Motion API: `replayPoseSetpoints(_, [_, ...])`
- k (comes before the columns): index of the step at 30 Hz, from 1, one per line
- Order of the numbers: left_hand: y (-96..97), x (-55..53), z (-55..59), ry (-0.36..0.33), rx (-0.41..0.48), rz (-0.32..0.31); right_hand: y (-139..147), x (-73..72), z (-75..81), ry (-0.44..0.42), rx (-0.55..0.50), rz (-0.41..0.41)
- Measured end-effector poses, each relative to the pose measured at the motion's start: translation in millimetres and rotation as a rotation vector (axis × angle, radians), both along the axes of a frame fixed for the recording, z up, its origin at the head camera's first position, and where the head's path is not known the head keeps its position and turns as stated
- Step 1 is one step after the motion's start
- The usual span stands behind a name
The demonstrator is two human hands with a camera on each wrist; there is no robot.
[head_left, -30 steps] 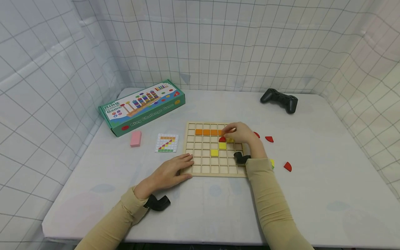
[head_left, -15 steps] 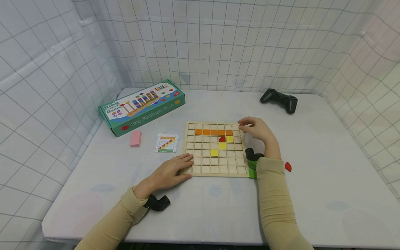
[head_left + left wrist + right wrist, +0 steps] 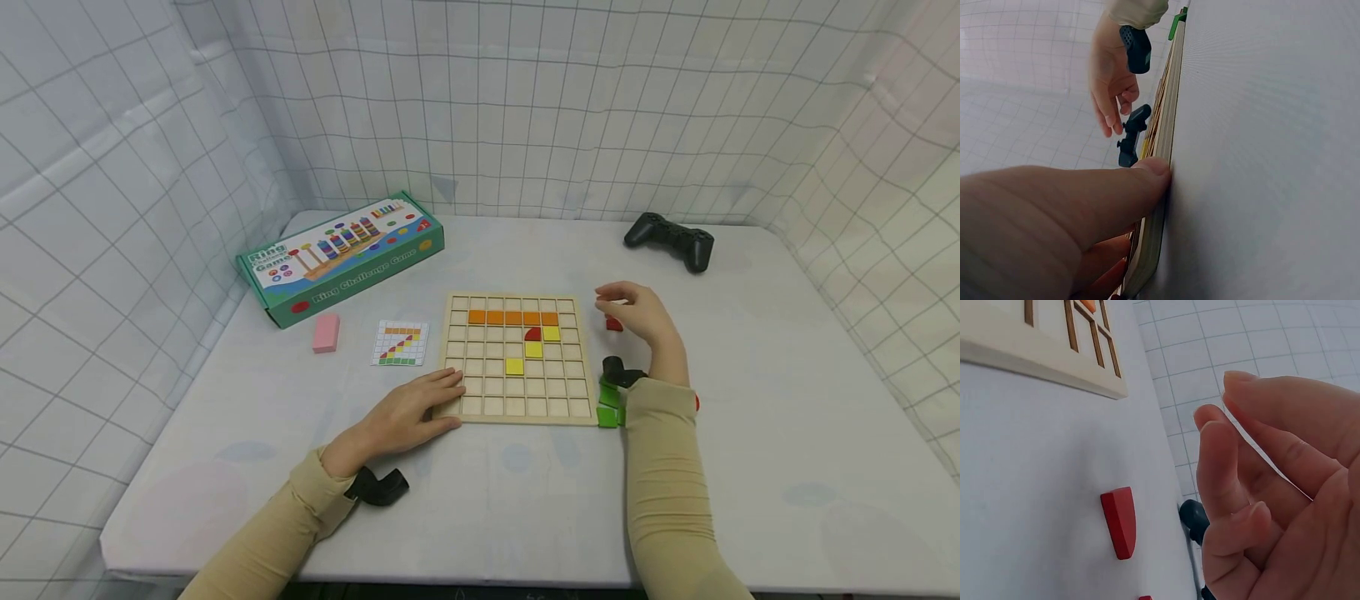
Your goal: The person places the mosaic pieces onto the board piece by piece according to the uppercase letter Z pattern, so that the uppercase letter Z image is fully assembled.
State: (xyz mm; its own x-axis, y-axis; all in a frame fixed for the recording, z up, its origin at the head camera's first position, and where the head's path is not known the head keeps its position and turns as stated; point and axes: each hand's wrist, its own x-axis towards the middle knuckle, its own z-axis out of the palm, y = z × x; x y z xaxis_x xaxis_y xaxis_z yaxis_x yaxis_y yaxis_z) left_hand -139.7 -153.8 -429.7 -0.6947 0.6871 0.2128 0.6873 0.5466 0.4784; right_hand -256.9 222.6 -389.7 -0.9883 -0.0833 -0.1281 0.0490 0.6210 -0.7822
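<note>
A wooden grid board [image 3: 486, 408] lies flat on the table. It holds a row of orange square tiles [image 3: 513, 317], a red quarter-circle tile [image 3: 533, 334] and yellow square tiles [image 3: 514, 367]. At its near left corner my left hand [image 3: 408, 410] rests with fingers extended on the board; the thumb [image 3: 1141, 178] touches its front edge in the left wrist view. My right hand [image 3: 637, 315] hovers off the board's right side, fingers loosely bent and holding nothing. A loose red quarter-circle tile [image 3: 1119, 522] lies below it.
Green tiles [image 3: 607, 404] lie by the board's near right corner, partly behind the right sleeve. A pattern card [image 3: 401, 343] and a pink block [image 3: 326, 333] are to the left. Farther back sit a green game box [image 3: 341, 258] and a black game controller [image 3: 670, 242].
My right hand has left the orange tile at the row's right end and moved right, off the board. The left hand stays in place.
</note>
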Motion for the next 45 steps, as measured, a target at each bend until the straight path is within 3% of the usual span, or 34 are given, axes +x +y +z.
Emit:
replayPoseSetpoints(15, [0.6, 0.8, 1.9, -0.014, -0.009, -0.001, 11.1, 0.3, -9.3, -0.090, -0.006, -0.053])
replayPoseSetpoints(28, [0.0, 1.1, 2.1, -0.028, -0.005, 0.001, 12.5, 1.0, -17.0, -0.073, -0.006, -0.055])
replayPoseSetpoints(45, [-0.4, 0.0, 1.0, -0.021, -0.008, -0.001, 8.4, 4.1, -14.5, -0.094, 0.046, -0.103])
